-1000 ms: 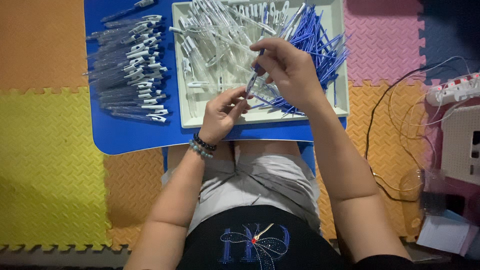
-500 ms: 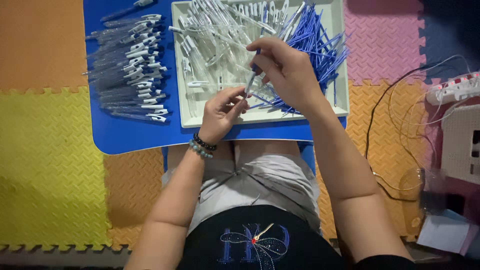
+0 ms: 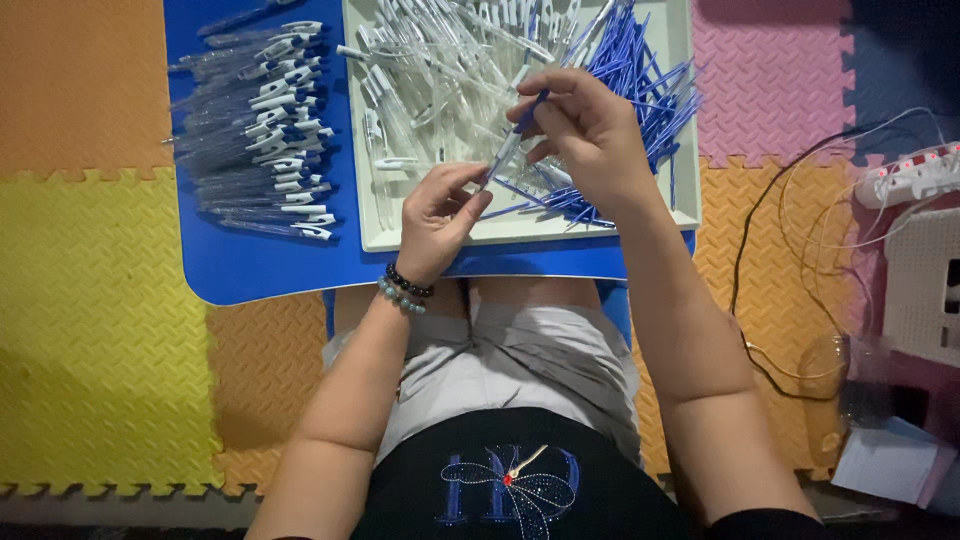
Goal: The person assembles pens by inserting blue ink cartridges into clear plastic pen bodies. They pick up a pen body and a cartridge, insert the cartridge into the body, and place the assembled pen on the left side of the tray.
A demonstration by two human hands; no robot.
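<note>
While both hands meet over the white tray (image 3: 680, 215), one pen (image 3: 505, 155) gets fitted together.
Left hand (image 3: 435, 210) pinches the pen's lower end, right hand (image 3: 590, 135) pinches its top, fingers closed, held above the tray's near edge so loose clear barrels (image 3: 430, 70) and blue refills (image 3: 640, 90) stay within reach; finished pens (image 3: 260, 130) lie left of the tray.

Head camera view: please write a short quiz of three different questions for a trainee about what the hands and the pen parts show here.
1. True or false: the left hand and the right hand hold one clear plastic pen together.
2. Where do the loose blue thin refills lie? A) white shallow tray B) yellow foam mat
3. Fill in: the row of assembled pens lies on the ____ table.

Key: 1 true; 2 A; 3 blue
</note>
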